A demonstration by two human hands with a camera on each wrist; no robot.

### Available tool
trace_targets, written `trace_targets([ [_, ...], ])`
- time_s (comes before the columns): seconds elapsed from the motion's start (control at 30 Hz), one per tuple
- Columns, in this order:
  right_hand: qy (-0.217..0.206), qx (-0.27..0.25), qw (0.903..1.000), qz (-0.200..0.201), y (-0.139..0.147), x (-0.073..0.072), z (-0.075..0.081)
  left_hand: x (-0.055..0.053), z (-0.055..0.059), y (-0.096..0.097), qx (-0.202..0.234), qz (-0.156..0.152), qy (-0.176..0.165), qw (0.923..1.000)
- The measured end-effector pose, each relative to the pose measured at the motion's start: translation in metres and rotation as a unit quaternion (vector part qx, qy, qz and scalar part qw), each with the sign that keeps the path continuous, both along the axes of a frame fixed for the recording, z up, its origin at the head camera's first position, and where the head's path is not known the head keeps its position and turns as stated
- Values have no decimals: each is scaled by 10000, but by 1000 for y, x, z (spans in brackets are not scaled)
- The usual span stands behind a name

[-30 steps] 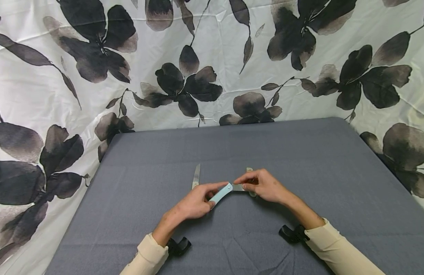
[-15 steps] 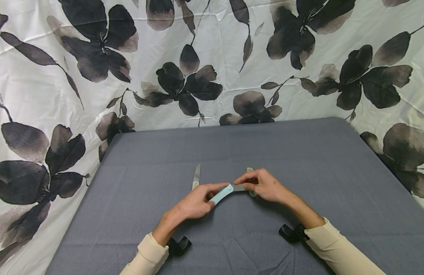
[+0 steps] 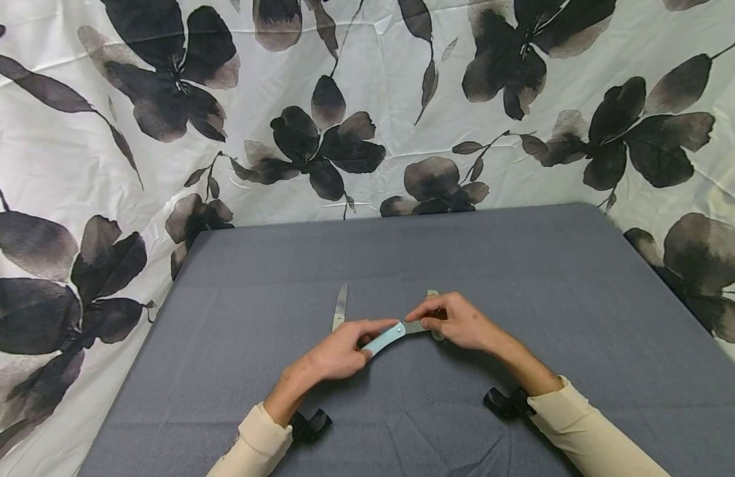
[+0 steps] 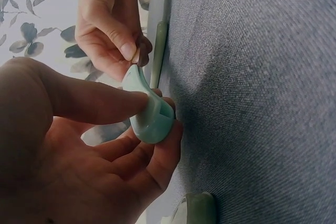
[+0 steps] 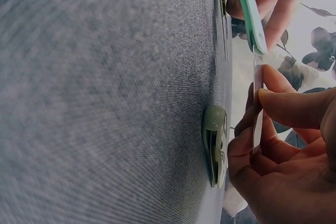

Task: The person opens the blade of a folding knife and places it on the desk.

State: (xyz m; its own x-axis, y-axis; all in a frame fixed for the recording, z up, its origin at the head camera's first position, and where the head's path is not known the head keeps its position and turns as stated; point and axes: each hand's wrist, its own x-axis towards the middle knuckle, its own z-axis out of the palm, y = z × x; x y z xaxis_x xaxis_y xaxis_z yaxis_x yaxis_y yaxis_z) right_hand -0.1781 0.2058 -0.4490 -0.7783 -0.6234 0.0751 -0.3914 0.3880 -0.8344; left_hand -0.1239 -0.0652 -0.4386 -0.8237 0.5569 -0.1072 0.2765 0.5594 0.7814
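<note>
While a left hand (image 3: 340, 350) grips the blue knife (image 3: 388, 338), a right hand (image 3: 459, 323) pinches its blade (image 3: 416, 327)

As I look on, the person has the blue knife held between both hands, above the grey cloth (image 3: 498, 258) that covers the table and not resting on it. The left thumb presses one side of the handle (image 4: 152, 121) while fingers curl round the other, and the index finger stretches along toward the end where the blade comes out. On the right, the thumb and fingertips close on the flat of the blade, which is swung out from the handle at a slight bend. The two index fingers come near each other but do not touch.

Just beyond the left hand, a second knife (image 3: 340, 311) lies on the cloth with its blade out, pointing to the far edge; the hand hides part of its handle. An olive-green knife (image 5: 214, 121) lies beneath the right hand, and I cannot tell how far its blade is folded.

Cream sleeves (image 3: 590, 421) end short of the wrists, each of which carries a black gadget (image 3: 509, 405). Behind the table hangs a white sheet (image 3: 403, 142) printed with dark flowers.
</note>
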Motion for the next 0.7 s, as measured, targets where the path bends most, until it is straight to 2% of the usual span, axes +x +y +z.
trace_targets([
  [0.43,-65,1,9999,81,-3,-2,1,-2,1,-2,-46,-24,-68,10000],
  [0.7,-97,5,9999,87,-4,-4,2,-2,3,-3,-113,-62,13,9999],
])
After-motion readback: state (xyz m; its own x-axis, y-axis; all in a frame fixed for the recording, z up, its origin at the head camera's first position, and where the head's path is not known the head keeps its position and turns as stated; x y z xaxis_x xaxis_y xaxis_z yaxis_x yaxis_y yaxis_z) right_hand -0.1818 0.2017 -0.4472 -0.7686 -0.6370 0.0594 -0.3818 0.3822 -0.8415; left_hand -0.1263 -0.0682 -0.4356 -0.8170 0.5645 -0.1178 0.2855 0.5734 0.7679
